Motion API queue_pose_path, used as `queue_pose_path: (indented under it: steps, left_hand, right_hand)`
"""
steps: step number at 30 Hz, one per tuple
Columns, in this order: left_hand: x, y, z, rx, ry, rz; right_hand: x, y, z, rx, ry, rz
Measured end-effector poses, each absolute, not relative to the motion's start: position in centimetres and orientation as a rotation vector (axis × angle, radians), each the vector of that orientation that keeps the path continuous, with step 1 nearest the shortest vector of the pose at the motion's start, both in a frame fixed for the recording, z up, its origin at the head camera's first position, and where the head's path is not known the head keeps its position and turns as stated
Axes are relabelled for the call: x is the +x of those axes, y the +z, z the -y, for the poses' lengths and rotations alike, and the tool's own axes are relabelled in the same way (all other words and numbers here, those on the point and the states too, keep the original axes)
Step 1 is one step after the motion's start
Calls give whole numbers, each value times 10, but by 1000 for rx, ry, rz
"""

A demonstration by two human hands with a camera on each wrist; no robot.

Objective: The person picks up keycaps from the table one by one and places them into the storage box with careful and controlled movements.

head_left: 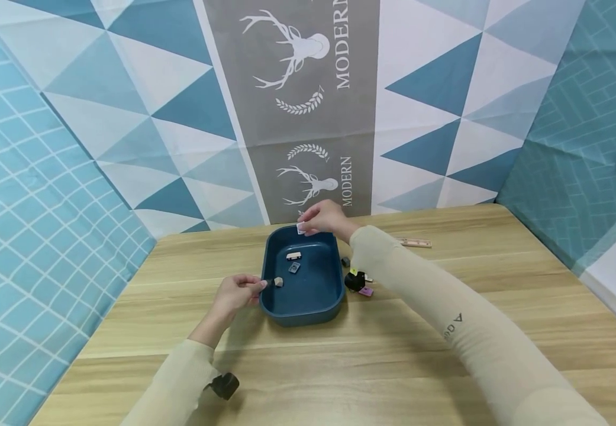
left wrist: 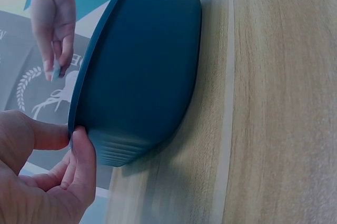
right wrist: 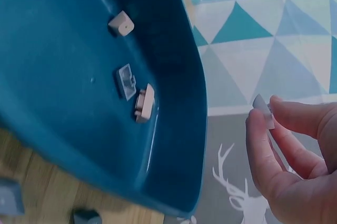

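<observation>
Right grip (head_left: 325, 218) pinched narrow on a small white piece (head_left: 300, 228), at twelve o'clock of the dark blue tray (head_left: 302, 320) | left grip (head_left: 237, 293) pinching its rim at nine | danger: so slight a hold could slip, dropping the piece beyond the tray

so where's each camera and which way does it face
Head: worn there, looking forward and down at the tray; shows left hand, right hand and sleeves.
Left wrist: worn there, facing the tray's outside; both hands show.
Right wrist: worn there, facing into the tray; right hand pinching a small piece.
Shared: both wrist views show tray and right hand.
</observation>
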State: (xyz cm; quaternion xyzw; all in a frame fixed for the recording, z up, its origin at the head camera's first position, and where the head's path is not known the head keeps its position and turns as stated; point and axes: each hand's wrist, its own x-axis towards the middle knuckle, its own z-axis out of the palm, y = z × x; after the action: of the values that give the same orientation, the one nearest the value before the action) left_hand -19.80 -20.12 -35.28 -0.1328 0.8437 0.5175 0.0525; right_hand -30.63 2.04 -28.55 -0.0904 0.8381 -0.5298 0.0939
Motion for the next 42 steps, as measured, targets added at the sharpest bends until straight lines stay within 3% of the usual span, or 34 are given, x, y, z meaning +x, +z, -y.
queue_pose_path:
  steps: [11,22,42]
  left_hand:
    - [-198,-355,198,-423,1583,-2563]
    - [-197,-357,195,-398,1624,-2543]
    - [-194,-357,206,-417,1646,-2518]
  right_hand:
    - [-295,-286,4,-421,-1351,-2608]
    - [-291,-297,-1,-512,-1220,-2706]
    - [-290,-296,-83,-480,-1178,-2829]
